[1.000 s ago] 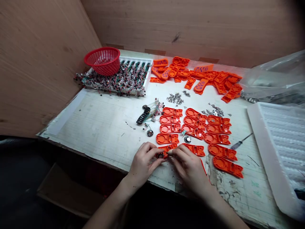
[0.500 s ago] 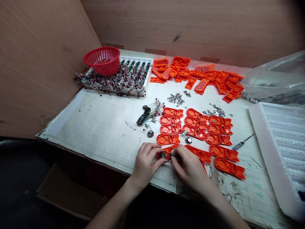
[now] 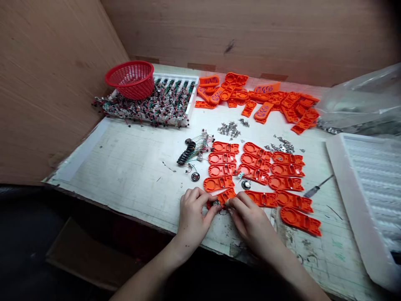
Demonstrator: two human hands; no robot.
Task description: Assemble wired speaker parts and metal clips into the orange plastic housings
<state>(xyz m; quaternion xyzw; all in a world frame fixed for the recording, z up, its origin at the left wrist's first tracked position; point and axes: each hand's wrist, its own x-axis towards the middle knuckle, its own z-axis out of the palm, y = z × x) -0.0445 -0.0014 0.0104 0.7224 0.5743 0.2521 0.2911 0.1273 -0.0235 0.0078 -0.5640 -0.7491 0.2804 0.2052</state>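
My left hand [image 3: 193, 215] is closed at the near edge of the table, thumb and forefinger around a small round speaker [image 3: 216, 203]. The speaker is at the round end of an orange plastic half-shell [image 3: 227, 195], partly hidden by the fingers. My right hand [image 3: 252, 217] has its fingertips pinched together at the near side of that same shell; what they hold is too small and covered to make out. Just beyond the hands, more orange half-shells [image 3: 218, 183] lie in columns, open side up. Another speaker [image 3: 246, 184] with a small green board rests beside them.
Wired speakers [image 3: 186, 153] lie bunched left of the shells. Small metal pieces [image 3: 229, 130] form piles behind. A screwdriver [image 3: 318, 187] and white foam tray [image 3: 354, 200] are at right. A red basket [image 3: 130, 81] sits on wired parts, back left; more orange shells [image 3: 275, 100] are heaped at the back.
The right fingertips have drawn slightly toward the near side, and more of the orange shell shows between the hands. The speaker in the left fingers looks more tilted. The view has shifted slightly.
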